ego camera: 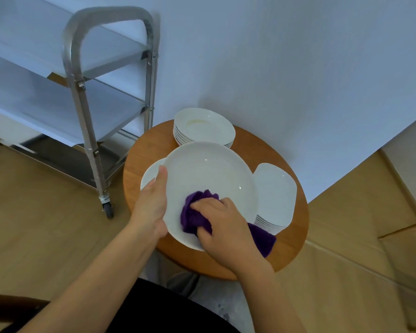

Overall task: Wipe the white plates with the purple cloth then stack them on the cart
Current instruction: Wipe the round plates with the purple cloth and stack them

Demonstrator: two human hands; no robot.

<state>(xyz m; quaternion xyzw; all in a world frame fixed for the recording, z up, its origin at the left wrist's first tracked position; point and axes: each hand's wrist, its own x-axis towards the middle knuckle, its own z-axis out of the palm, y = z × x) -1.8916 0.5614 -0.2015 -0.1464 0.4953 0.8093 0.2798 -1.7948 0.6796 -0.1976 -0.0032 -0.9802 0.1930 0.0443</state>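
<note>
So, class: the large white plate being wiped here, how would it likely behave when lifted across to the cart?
The large white plate looks glazed and glossy, so probably stiff and slippery. It seems ceramic, hence likely breakable if knocked. The left hand grips only its rim while the right hand presses the purple cloth, so it could tilt.

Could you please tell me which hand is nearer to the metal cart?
The left hand. It grips the left rim of the large white plate, on the side facing the metal cart. The right hand presses the purple cloth farther right.
</note>
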